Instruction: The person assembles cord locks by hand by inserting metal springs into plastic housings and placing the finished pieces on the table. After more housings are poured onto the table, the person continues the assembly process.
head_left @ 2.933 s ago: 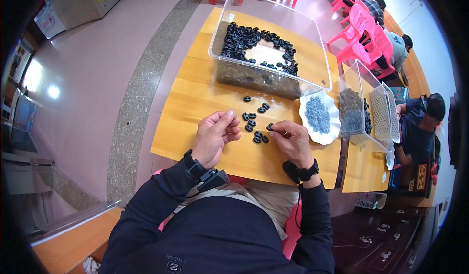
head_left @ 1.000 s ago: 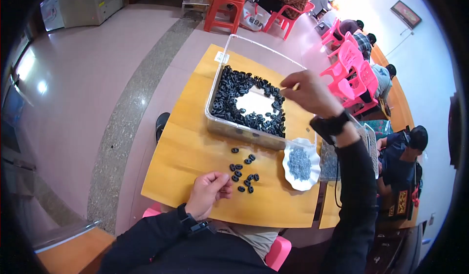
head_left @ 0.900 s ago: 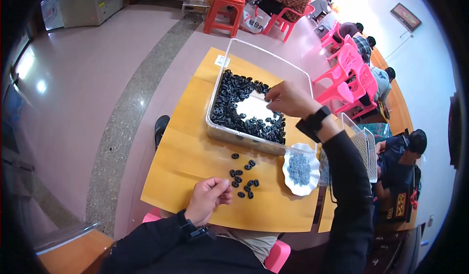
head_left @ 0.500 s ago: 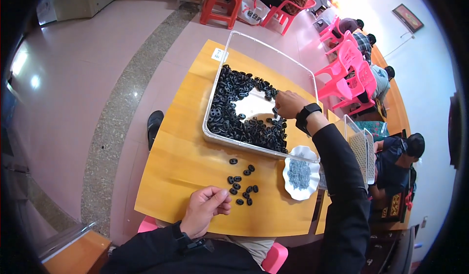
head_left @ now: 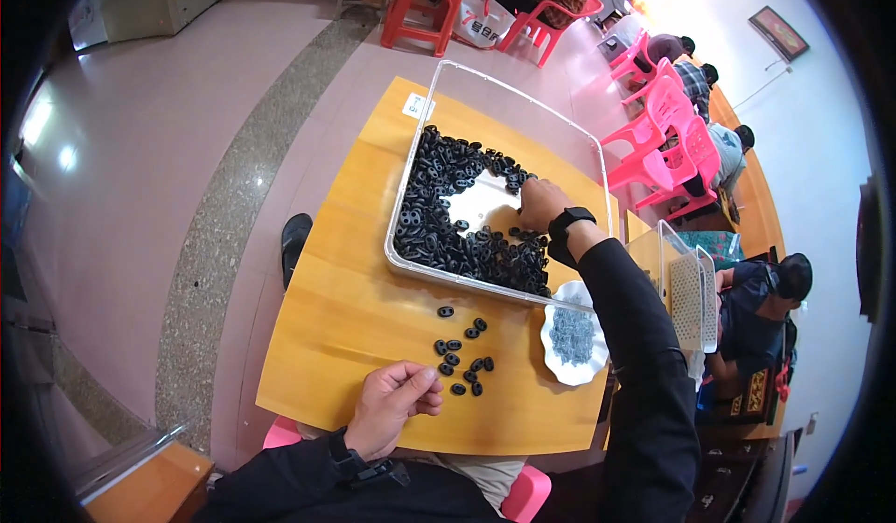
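A clear plastic bin on the yellow wooden table holds many small black oval rings around a bare patch. My right hand, with a black watch on the wrist, is inside the bin, its fingers curled down onto the black rings. Whether it grips any I cannot tell. My left hand rests on the table near the front edge, fingers loosely curled, just left of a small scatter of black rings. A white scalloped dish with small grey parts sits to the right.
A second clear bin stands on the neighbouring table at the right, where another person sits. Pink and red plastic chairs and more people are behind. A shoe shows on the pink floor left of the table.
My right hand rose from the scattered rings near me, reached over the bin, then went down into it among the black rings. My left hand stayed at the front edge.
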Available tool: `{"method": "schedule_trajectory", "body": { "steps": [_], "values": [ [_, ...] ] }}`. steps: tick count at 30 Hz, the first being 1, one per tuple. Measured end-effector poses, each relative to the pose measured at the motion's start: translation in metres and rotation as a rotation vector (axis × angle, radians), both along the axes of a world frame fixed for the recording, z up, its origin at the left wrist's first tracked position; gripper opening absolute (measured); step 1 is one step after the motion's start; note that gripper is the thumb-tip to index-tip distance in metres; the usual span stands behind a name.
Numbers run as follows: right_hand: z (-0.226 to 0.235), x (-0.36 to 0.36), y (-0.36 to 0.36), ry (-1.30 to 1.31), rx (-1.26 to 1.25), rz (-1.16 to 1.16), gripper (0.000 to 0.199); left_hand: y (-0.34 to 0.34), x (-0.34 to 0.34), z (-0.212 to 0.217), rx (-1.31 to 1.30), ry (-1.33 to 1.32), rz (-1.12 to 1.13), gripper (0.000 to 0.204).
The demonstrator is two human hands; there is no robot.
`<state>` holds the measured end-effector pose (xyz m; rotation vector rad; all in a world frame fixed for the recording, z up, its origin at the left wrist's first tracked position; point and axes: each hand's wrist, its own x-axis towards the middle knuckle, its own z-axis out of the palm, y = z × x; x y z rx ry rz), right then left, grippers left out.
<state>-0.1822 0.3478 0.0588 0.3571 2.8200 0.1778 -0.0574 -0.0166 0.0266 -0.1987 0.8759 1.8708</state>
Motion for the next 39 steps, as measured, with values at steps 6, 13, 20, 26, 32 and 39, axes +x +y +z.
{"method": "schedule_trajectory", "body": {
  "steps": [6, 13, 20, 26, 32, 39],
  "values": [
    [0.005, -0.004, -0.003, -0.059, -0.086, -0.137, 0.018, 0.0, 0.001, 0.002, 0.004, 0.019, 0.008, 0.018],
    [0.008, -0.004, -0.004, -0.074, -0.405, -0.289, 0.009, 0.0, 0.0, -0.002, 0.018, 0.022, 0.01, 0.018],
    [0.021, -0.011, 0.016, 0.029, -0.069, -0.006, 0.009, 0.0, 0.002, -0.001, 0.002, 0.029, -0.003, 0.018],
    [0.004, -0.004, 0.005, -0.023, 0.036, 0.091, 0.018, 0.001, 0.001, -0.002, -0.01, 0.021, -0.005, 0.018],
    [-0.004, -0.002, 0.006, -0.015, 0.085, 0.101, 0.019, 0.0, -0.001, -0.001, 0.0, 0.015, -0.006, 0.019],
    [0.005, -0.002, -0.003, -0.098, 0.028, -0.016, 0.025, -0.002, 0.0, -0.003, 0.004, 0.026, -0.007, 0.018]
  ]
}}
